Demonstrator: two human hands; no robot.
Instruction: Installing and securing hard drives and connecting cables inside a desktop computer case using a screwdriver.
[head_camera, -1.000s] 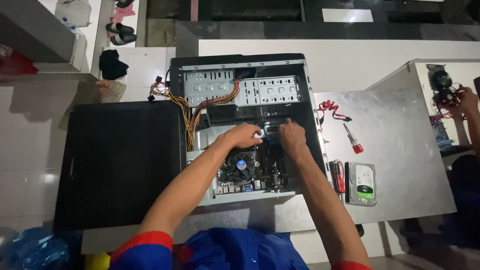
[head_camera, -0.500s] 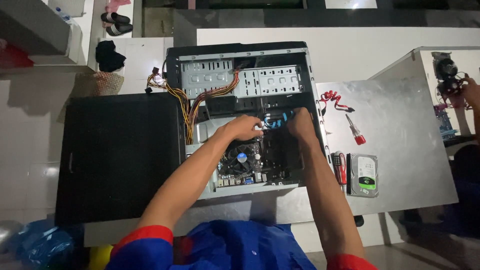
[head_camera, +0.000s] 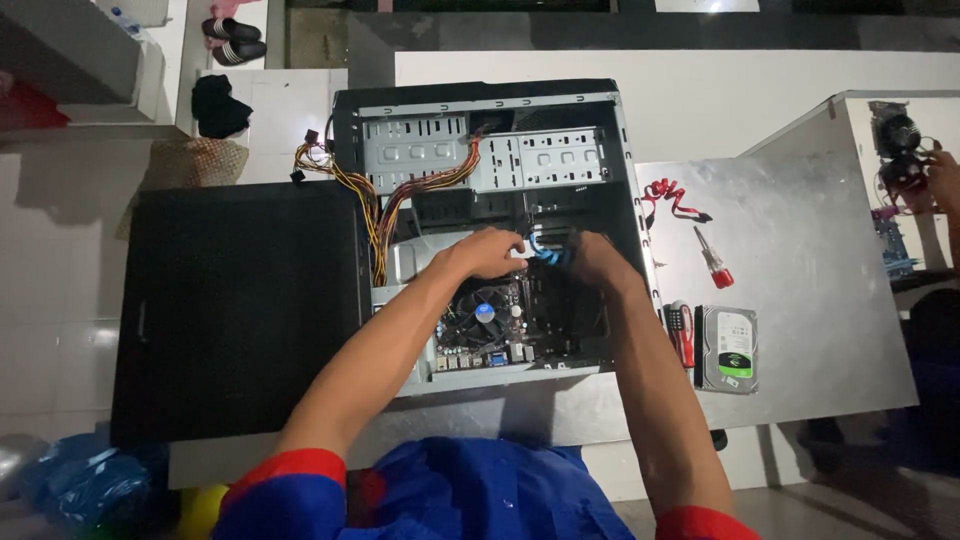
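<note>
Fingers of the left hand and right hand are closed on a blue cable inside the open computer case, above the fan. Fingertips are partly hidden; dim board detail cannot be made out.

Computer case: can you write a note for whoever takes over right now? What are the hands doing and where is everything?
Left hand: inside the open computer case, fingers on a blue cable.
Right hand: at the other side of the same cable.
Below them: motherboard with its cooler fan.
On the table to the right: hard drive, red-handled screwdriver, red cables.
Side panel: off, lying left of the case.
Hard drive is not yet in the case.
</note>
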